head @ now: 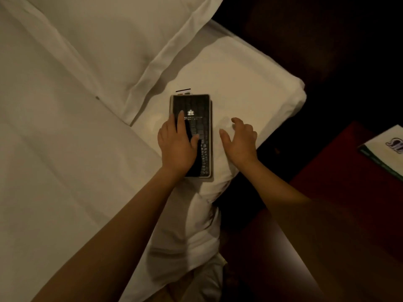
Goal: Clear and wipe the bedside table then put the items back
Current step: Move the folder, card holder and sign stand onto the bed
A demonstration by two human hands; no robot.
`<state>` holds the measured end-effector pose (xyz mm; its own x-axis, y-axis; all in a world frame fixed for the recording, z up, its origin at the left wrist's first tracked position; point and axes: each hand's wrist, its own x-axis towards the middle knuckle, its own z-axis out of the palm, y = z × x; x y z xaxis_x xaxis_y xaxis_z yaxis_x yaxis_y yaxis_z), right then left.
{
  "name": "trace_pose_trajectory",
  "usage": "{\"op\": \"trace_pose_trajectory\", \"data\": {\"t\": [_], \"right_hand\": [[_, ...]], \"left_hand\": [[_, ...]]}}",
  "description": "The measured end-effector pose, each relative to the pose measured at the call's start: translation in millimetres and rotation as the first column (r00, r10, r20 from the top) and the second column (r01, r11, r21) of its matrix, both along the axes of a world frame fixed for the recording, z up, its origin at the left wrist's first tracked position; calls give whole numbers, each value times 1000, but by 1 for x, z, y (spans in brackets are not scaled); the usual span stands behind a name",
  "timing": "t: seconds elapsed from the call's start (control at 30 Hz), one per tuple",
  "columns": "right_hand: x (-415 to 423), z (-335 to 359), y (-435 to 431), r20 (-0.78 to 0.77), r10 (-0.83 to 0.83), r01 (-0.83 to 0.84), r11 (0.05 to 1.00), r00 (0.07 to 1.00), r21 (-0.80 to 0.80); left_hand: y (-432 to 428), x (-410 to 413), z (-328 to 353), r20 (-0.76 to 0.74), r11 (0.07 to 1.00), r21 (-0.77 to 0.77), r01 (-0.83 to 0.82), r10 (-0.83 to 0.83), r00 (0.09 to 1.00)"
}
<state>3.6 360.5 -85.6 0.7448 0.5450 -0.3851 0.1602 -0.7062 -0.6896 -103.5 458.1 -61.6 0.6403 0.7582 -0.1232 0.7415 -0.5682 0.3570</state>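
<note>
The dark red wooden bedside table (340,188) sits at the right, largely lost in shadow, with a white printed booklet (386,149) cut off at the frame edge. A long black crocodile-textured folder (200,136) lies on the white bed sheet (239,79) (parked there, I judge, for wiping). The left hand (177,144) rests flat on it, fingers spread; the right hand (241,140) hovers beside, fingers loosely curled, empty.
</note>
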Motion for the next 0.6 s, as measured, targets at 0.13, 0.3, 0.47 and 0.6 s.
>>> {"op": "trace_pose_trajectory", "data": {"t": [0.13,0.3,0.47,0.6], "right_hand": [[25,4,-47,89,-142,147,988,986,-49],[42,9,-115,286,-265,311,941,921,-132],[52,12,-184,386,-354,453,868,852,-203],[66,16,-233,393,-445,557,795,805,-241]], "left_hand": [[-39,33,2,60,994,35,105,-107,992],[-90,76,-4,87,957,-35,287,-283,955],[-146,111,-5,104,893,-94,440,-431,896],[-185,140,-9,66,825,-108,554,-551,832]]}}
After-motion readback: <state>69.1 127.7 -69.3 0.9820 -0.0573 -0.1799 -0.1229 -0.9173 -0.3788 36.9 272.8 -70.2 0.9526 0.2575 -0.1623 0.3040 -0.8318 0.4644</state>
